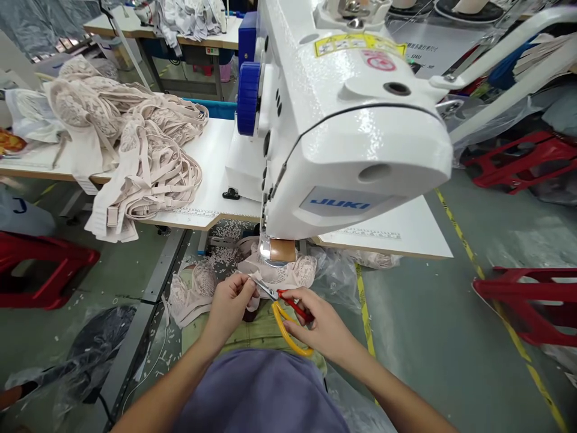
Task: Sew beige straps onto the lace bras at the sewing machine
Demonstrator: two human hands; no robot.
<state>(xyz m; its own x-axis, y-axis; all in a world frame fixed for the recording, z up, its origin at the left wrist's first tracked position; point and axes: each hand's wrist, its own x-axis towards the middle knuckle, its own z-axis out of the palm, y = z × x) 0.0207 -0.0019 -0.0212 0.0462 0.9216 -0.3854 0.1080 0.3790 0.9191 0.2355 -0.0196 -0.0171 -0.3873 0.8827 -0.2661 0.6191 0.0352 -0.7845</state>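
Left grip (231, 304) pinches pale fabric (288, 275); right grip (321, 322) wraps scissors (272, 294).
Blade tips (258, 281), toward ten o'clock, are hard to distinguish.

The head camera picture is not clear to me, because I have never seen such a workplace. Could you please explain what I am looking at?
There is no robot here. The camera sits on a person's head and looks forward and down, so the two bare hands at the bottom are the wearer's own. The left hand pinches some pale fabric close to the blade tips. The right hand holds scissors with one red and one yellow handle. Beige lace garments lie around the hands. The big white body is a sewing machine marked JUKI. On the white table, to its left, lies a heap of beige garments with straps.
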